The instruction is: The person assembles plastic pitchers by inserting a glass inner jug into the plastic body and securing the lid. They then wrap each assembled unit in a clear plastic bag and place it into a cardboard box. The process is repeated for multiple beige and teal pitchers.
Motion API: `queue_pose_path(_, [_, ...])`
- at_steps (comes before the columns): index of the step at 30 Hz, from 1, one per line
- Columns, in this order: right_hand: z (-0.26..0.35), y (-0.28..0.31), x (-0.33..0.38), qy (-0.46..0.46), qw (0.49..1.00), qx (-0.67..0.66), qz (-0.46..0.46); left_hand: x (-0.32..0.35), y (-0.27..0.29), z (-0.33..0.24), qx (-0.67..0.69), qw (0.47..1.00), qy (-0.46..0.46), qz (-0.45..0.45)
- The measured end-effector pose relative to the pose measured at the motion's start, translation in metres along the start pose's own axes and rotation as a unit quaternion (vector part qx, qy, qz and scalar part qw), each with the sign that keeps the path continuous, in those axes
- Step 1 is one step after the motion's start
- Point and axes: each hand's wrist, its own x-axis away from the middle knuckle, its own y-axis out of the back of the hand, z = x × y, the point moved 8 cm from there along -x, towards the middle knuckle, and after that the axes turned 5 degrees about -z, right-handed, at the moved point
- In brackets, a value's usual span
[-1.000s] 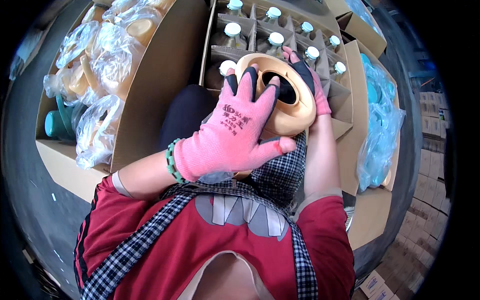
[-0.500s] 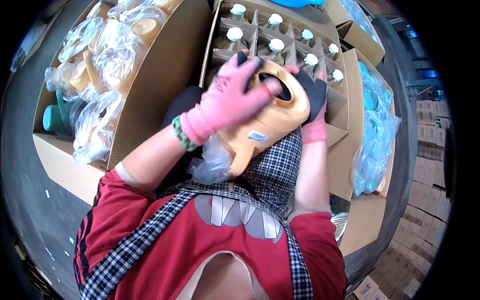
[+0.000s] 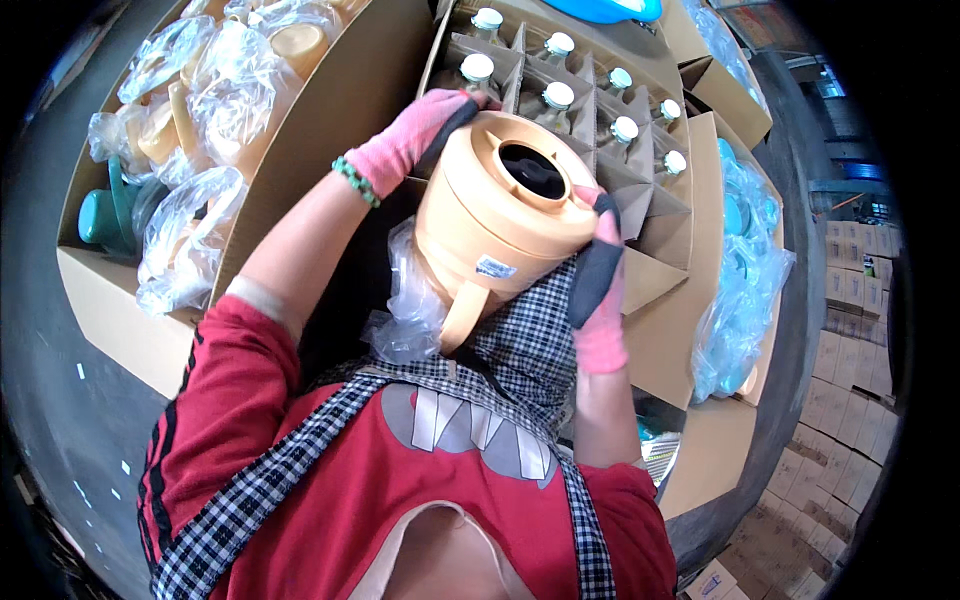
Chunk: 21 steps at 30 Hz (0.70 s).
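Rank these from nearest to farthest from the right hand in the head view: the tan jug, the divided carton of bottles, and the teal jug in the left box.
From the right hand:
1. Tan jug: touching it, just to its left.
2. Divided carton of bottles: directly beyond the hand.
3. Teal jug: far left, among plastic-wrapped jugs.
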Motion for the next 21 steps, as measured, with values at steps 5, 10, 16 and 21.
queue_pose_path(5, [-0.084, 0.041, -0.062, -0.225, 0.932, -0.279, -0.060, 0.063, -0.060, -0.051, -0.363, 0.850, -0.314, -0.217])
queue_pose_path(10, [-0.006, 0.003, -0.011, -0.017, 0.999, -0.037, 0.010, 0.016, -0.019, -0.011, -0.038, 0.998, 0.011, 0.038])
queue_pose_path(16, [-0.088, 0.018, -0.071, -0.273, 0.912, -0.305, 0.026, 0.076, -0.076, -0.058, -0.460, 0.809, -0.331, -0.158])
queue_pose_path(21, [-0.002, -0.004, -0.021, -0.076, 0.987, -0.141, 0.035, 0.025, -0.030, -0.021, -0.076, 0.995, -0.047, 0.044])
